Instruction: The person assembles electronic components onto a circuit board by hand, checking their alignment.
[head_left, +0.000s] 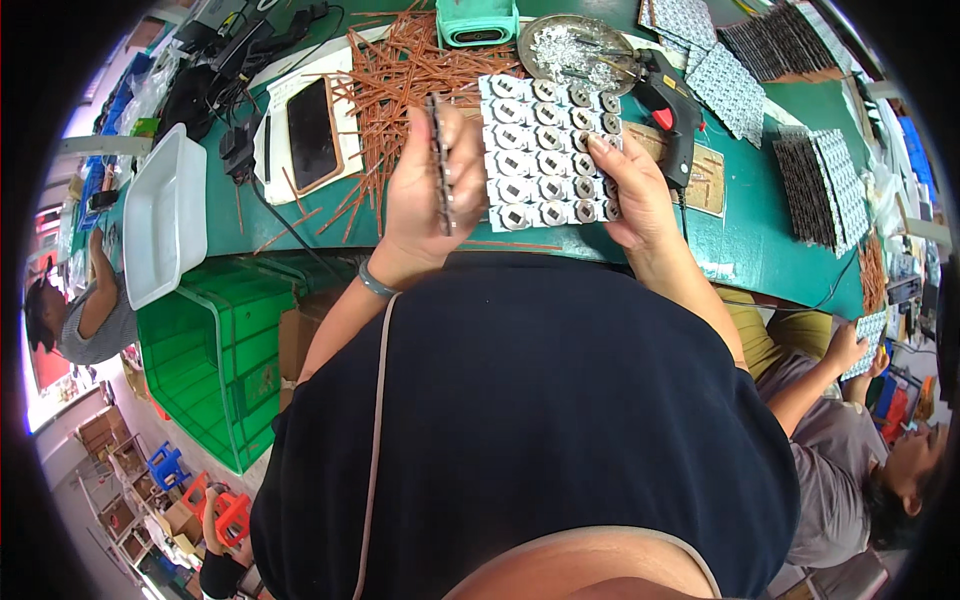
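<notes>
My left hand [430, 190] grips a thin dark strip [438, 160] held edge-on, upright in the fingers. My right hand [630, 190] rests on the right edge of a white panel [545, 150] with rows of small round silver parts, which lies on the green table [760, 240]. The two hands sit side by side above the table's near edge. A heap of thin copper-coloured strips [400, 80] spreads just beyond my left hand.
A black glue gun [670, 110] and a round metal dish [575, 50] lie behind the panel. Stacks of patterned boards [815, 180] sit at right. A dark phone [312, 130], white tray [165, 210], green crate [215, 350]. Other people sit at left and right.
</notes>
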